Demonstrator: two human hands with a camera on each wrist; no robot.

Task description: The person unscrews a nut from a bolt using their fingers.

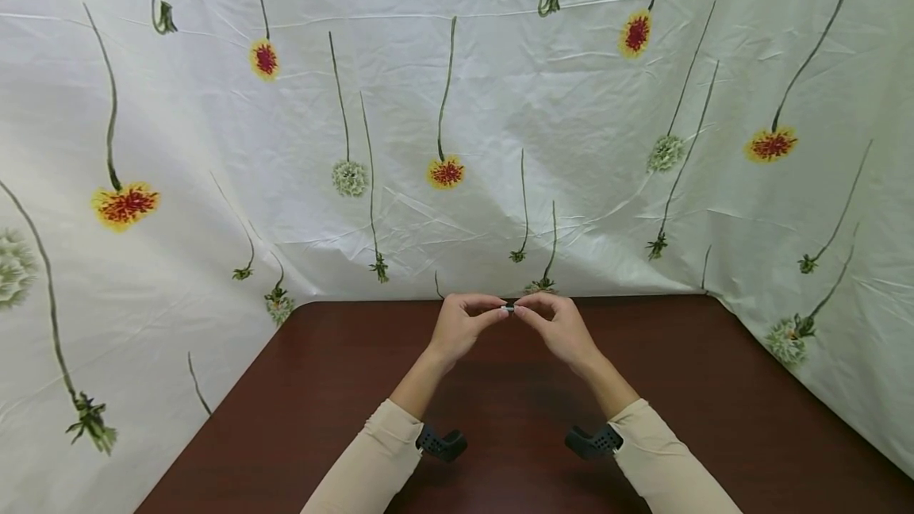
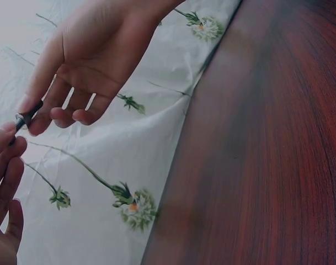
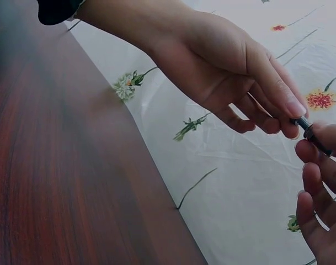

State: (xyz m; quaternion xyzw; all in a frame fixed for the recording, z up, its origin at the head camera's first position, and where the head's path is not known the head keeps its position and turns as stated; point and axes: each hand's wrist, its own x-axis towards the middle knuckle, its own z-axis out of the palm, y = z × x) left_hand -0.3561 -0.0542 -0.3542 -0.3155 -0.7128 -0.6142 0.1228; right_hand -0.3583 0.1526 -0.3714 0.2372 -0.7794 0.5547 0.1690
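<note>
— One pass, left to right: what comes first?

— A flowered cloth [image 1: 286, 125], hanging down the left and across the far side of the table [image 1: 286, 387], probably as a screen. A left sleeve [image 1: 374, 454] enters from the near left; the left wrist device [image 1: 441, 444] faces inward, presumably so its camera can watch the fingers.

— And the left hand [image 1: 457, 331]?

— Pinching one end of a small bolt [image 3: 304, 123] between thumb and forefinger. Its other fingers bend loosely, likely because so little a thing leaves no room for them.

— Where is the bolt, then?

— In the middle, toward the table's far edge, between both sets of fingertips. Cloth shows behind it in the wrist views, so I judge it held up in the air. A nut-like collar [image 3: 309, 133] seems to sit around its shaft, close to the right thumb.

— Further right?

— The right hand [image 1: 560, 331] pinches the opposite end, thumb against forefinger. Holding both ends should steady the piece and leave its middle uncovered. I cannot tell the covered ends' shape.

— Last?

— A right sleeve [image 1: 671, 458], slanting in from the near right, with the right wrist device [image 1: 594, 443] also turned inward.
</note>
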